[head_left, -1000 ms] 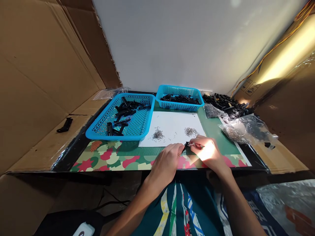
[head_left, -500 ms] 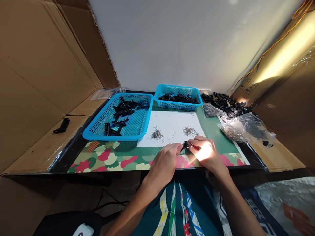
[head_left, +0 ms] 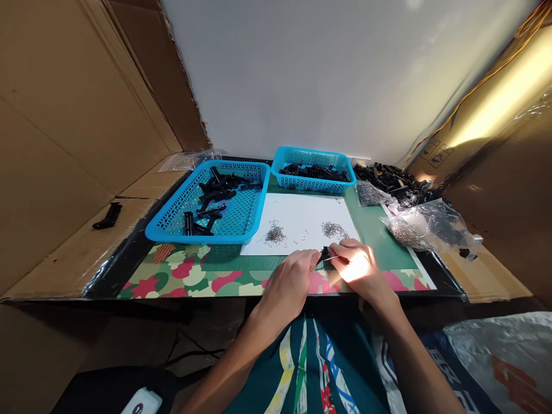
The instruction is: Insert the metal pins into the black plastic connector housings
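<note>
My left hand (head_left: 291,277) is closed around a small black plastic part (head_left: 325,253) above the front of the table. Close beside it, my right hand (head_left: 356,265) pinches a thin metal pin-like tool (head_left: 331,257), its tip pointing at the black part. The fingers hide most of both things. Just beyond my hands, two piles of tiny metal pieces, a left pile (head_left: 275,233) and a right pile (head_left: 333,230), lie on a white sheet (head_left: 297,210).
A large blue basket (head_left: 207,238) with black parts stands at left, a smaller blue basket (head_left: 313,185) behind the sheet. Black parts are heaped (head_left: 397,179) at back right, near plastic bags (head_left: 414,227) of small metal pieces. One black part (head_left: 108,216) lies on cardboard at far left.
Both hands stay almost in the same place, still holding the black part and the thin tool. The view has shifted very slightly.
</note>
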`<state>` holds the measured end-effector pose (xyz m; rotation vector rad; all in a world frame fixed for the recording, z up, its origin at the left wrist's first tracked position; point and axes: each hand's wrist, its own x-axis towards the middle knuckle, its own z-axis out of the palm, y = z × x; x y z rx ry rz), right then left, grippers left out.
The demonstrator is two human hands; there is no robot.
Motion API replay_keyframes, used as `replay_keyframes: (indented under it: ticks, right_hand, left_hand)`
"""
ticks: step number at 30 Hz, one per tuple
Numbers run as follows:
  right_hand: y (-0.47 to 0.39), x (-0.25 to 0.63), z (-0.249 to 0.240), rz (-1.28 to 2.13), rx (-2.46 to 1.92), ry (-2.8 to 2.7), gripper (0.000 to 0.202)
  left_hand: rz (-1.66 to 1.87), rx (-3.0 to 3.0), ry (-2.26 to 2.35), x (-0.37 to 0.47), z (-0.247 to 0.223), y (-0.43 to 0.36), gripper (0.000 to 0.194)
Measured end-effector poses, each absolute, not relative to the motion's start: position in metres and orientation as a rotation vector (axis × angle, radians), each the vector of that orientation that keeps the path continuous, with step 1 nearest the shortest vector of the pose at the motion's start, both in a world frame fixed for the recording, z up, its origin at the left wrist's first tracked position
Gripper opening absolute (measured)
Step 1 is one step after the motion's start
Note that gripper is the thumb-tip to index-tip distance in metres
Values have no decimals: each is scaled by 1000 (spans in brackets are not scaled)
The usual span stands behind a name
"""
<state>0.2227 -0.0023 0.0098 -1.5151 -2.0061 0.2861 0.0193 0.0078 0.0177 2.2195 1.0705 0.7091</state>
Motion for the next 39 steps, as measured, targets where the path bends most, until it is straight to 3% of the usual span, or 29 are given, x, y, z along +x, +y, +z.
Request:
replay_keyframes:
  ticks: [11, 18, 23, 29, 39]
  right_hand:
    - [-10, 234, 37, 463, -1572, -1936, 29]
    - [-8, 239, 31, 255, -1488, -1647, 26]
    - [-6, 217, 27, 511, -1437, -1279, 18]
    - [1, 209, 18, 645, -1422, -1240, 20]
    - [-3, 208, 22, 517, -1522, -1384, 28]
  left_hand:
    - [691, 2261, 1038, 17, 26, 7, 24]
    - [679, 2209, 1068, 19, 29, 6, 34]
    - [698, 2234, 1067, 19, 24, 6, 32]
    - [696, 2248, 1043, 20, 23, 6, 28]
    - [699, 2223, 1074, 21, 21, 5, 29]
